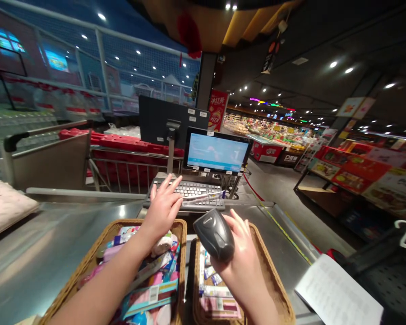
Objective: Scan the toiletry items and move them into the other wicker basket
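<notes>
Clasped in the right hand (242,253), with the fingers closed around it, a dark grey plastic handheld scanner (214,234) is held raised; by the left hand (165,201), fingers loosely spread, nothing is seen to be held. At far left, a pale pink patterned fabric cushion (6,207) is laid on the shiny steel counter (77,221). Beside it, a brown wicker basket (183,253) filled with colourful small packets (152,293) is crossed by the left forearm. The left hand is poised at a black keyboard with pale keys (199,187); whether any are touched cannot be told. Behind, a lit black-framed screen (218,151) is placed. Beneath the scanner, white and pink packets (219,307) are contained in a narrower wicker basket (274,272). Rightmost, a white printed sheet (338,289) is laid.
</notes>
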{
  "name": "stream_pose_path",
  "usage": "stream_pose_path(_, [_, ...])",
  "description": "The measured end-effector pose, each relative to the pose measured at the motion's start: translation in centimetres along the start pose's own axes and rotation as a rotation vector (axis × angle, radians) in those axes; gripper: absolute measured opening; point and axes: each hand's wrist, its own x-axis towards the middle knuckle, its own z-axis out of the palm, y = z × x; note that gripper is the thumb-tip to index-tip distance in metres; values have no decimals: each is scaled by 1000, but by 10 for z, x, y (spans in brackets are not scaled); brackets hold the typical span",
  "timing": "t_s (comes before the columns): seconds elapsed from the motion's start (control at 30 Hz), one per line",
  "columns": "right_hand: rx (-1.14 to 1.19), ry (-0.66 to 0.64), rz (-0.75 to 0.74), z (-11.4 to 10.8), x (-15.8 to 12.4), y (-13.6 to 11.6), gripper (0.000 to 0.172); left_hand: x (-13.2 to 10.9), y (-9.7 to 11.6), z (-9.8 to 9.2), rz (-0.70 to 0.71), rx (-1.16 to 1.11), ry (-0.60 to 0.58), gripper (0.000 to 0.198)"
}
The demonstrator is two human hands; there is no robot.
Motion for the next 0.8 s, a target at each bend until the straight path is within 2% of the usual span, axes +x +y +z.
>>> stream_pose_path(0.3, [30, -23, -30, 17, -5, -36, 47, -19, -24, -28, -50, -4, 6, 36])
stream_pose_path(0.53, [25, -107, -73, 26, -6, -48, 50, -33, -36, -46, -77, -20, 16, 36])
stream_pose_path(0.8, [51, -96, -71, 39, -9, -60, 55, -45, -54, -60, -98, -19, 22, 34])
